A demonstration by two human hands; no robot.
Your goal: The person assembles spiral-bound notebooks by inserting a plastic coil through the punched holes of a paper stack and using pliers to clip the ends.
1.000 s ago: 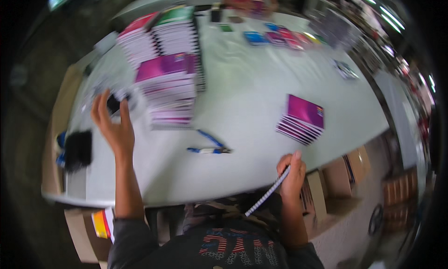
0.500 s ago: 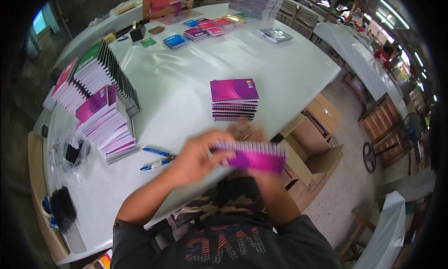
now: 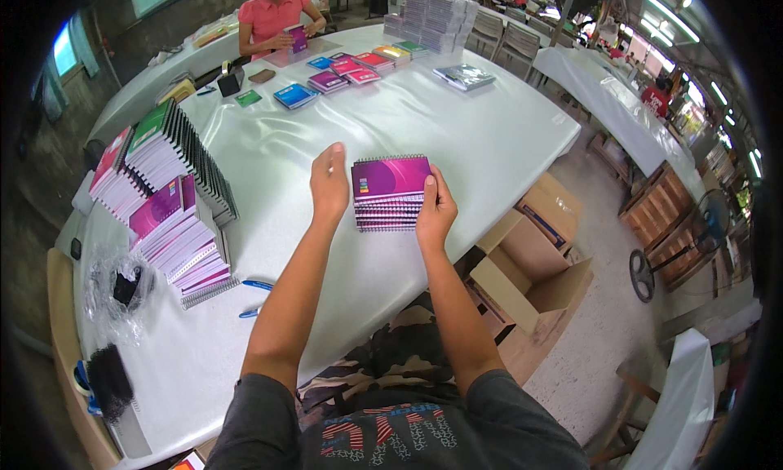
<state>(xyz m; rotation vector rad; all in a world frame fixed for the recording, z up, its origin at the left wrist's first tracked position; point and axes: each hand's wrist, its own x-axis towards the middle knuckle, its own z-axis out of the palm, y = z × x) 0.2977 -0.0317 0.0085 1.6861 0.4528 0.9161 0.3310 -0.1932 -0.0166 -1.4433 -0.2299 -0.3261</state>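
Resting on white table (image 3: 489,135): small stack of purple spiral notebooks (image 3: 390,192) | right hand (image 3: 435,209) fingers grasp stack's right edge, thumb partly hidden | left hand (image 3: 329,180) open, just beside stack, apart | pens (image 3: 257,299) partly behind left forearm.

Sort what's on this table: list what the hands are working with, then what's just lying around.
In hand:
- small stack of purple spiral notebooks
- right hand on its edge
- left hand open beside it

Lying about:
- blue pens
- big leaning notebook stacks
- cardboard boxes
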